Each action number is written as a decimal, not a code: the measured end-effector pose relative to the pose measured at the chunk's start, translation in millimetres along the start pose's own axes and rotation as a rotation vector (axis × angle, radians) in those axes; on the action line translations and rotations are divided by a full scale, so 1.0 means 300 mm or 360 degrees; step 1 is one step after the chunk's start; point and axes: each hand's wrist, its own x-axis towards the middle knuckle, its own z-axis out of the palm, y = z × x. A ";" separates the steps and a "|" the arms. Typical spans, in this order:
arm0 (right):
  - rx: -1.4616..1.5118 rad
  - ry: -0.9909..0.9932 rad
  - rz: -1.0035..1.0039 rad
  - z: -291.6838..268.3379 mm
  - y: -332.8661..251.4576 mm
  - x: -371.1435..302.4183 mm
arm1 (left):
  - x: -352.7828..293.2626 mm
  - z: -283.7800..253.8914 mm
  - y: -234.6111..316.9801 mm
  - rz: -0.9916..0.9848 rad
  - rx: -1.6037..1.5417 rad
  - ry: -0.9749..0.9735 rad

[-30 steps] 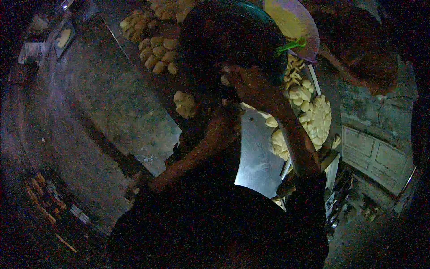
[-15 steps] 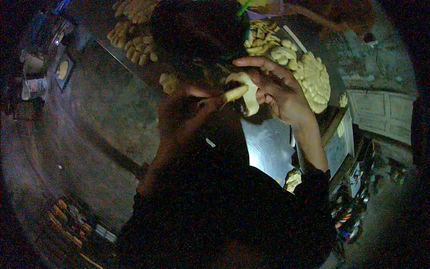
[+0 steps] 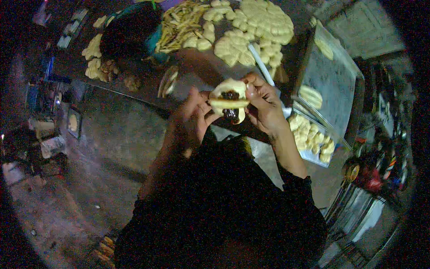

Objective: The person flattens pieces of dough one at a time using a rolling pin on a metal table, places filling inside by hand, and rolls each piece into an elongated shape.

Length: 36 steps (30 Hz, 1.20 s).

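Between my two hands is a flat round piece of pale dough (image 3: 230, 85), with dark glossy filling (image 3: 231, 115) on it. One long pale-yellow strip (image 3: 228, 103) lies across the filling. My right hand (image 3: 267, 106) pinches the dough's right edge, thumb and fingers closed on it. At the opposite edge, my left hand (image 3: 193, 115) grips with its fingertips; it is darker and somewhat blurred. Just beyond my hands is the dark table, where a white stick (image 3: 261, 62) lies near my right fingers.
Dough balls (image 3: 268, 20) crowd the far table, beside a heap of cut yellow strips (image 3: 181, 24). A co-worker's dark head (image 3: 130, 31) leans over the far left. To the right are a metal tray (image 3: 333, 74) holding shaped dough (image 3: 310, 96) and a container of dough pieces (image 3: 309, 136).
The view has swung to the right, bringing the tray and container into fuller sight. The dough has been opened out between my hands, its dark filling facing up with the strip across it.
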 end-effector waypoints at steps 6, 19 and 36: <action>-0.0843 -0.0096 -0.0600 -0.153 -0.070 -0.306 | -0.160 0.198 -0.109 0.0012 0.0215 -0.0001; -0.1990 0.0269 -0.1199 -0.103 -0.268 -0.507 | -0.170 0.297 -0.049 0.0110 0.0315 -0.0537; -0.1633 0.0202 0.0118 0.062 0.037 0.042 | 0.236 -0.237 0.131 0.0446 0.1603 -0.0766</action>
